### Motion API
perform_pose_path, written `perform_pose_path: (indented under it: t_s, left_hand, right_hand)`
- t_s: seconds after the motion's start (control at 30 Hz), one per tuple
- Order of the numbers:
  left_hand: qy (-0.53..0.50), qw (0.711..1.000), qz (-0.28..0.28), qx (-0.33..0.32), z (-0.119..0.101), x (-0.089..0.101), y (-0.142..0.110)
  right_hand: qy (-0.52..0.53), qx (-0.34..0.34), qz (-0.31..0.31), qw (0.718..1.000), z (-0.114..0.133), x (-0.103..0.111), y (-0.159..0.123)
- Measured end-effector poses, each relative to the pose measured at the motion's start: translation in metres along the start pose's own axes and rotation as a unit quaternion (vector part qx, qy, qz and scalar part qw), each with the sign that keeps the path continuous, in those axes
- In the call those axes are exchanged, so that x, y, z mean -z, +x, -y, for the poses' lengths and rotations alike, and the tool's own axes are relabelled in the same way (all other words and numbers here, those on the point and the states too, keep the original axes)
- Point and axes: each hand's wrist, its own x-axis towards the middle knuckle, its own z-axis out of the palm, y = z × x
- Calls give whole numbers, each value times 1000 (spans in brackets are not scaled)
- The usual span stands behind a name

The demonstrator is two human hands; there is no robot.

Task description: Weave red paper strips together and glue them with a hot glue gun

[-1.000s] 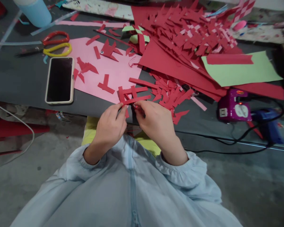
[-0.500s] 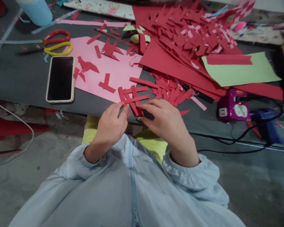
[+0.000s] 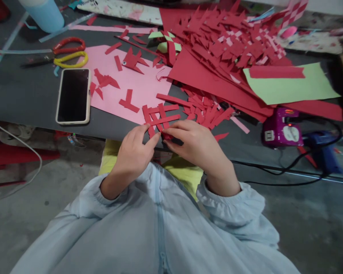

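At the near edge of the dark table [image 3: 28, 99], my left hand [image 3: 133, 154] and my right hand [image 3: 195, 146] meet over a small lattice of crossed red paper strips [image 3: 158, 120]. Each hand pinches the lower ends of the strips with thumb and fingers closed. The lattice lies partly on a pink paper sheet [image 3: 137, 85] and partly over the table edge. Loose red strips and scraps [image 3: 208, 112] lie just right of my right hand.
A phone [image 3: 73, 95] lies face up left of my hands. Red and yellow scissors [image 3: 65, 53] lie behind it, near a light blue cup [image 3: 44, 13]. A heap of red woven paper pieces [image 3: 231, 42], a green sheet [image 3: 294, 85] and a purple glue gun [image 3: 282, 129] with cables are on the right.
The strips were lifted between my fingers; now they lie lower against the table edge as a crossed lattice. My right hand has shifted right and flattened slightly.
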Motion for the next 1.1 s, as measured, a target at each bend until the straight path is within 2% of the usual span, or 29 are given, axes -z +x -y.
perform_pose_path:
  t_s: [0.23, 0.53, 0.83, 1.1]
  left_hand:
    - [-27, 999, 15, 16, -1, -2, 0]
    - [2, 1000, 5, 8, -2, -2, -1]
    - [-14, 1000, 11, -3, 0, -1, -3]
    - [1, 999, -6, -33, 0, 0, -2]
  right_hand:
    - [43, 1, 1, 999, -5, 0, -1]
    - [71, -4, 9, 997, -8, 2, 1]
    - [40, -7, 4, 999, -6, -2, 1]
    - [33, -17, 1, 999, -4, -3, -1]
